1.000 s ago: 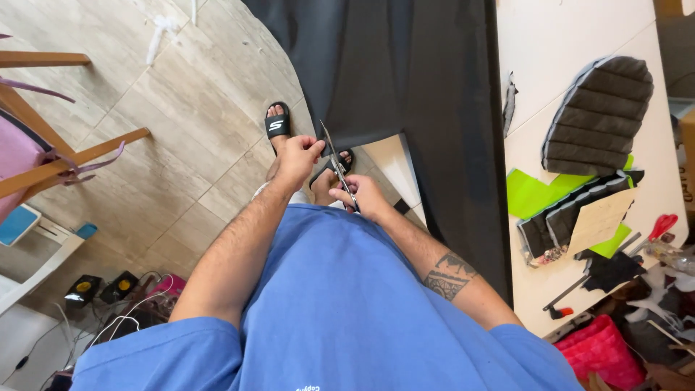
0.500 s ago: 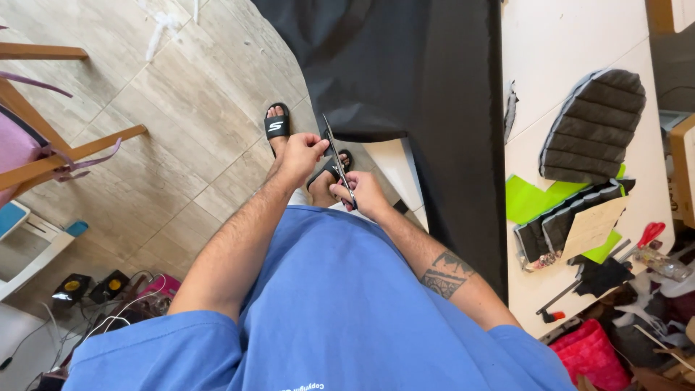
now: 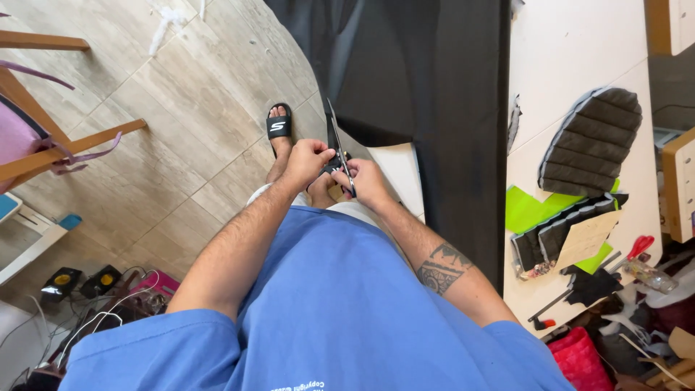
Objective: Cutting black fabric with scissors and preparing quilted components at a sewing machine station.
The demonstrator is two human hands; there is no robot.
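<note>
Above your sandal (image 3: 279,127), both hands (image 3: 308,161) (image 3: 369,181) clench scissors (image 3: 337,150); a slip could nick a finger.

A sewing or upholstery workshop. A long black fabric sheet (image 3: 434,94) drapes over the white counter (image 3: 572,51), beside quilted grey padded pieces (image 3: 590,141) and lime-green paper patterns (image 3: 525,210). Red-handled tools (image 3: 637,250) and scraps clutter its edge.

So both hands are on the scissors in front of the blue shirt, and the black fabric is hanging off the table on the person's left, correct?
Not quite. The head view shows the left hand and right hand on the scissors, but the black fabric hangs off the table on the person's right, not left.
</note>
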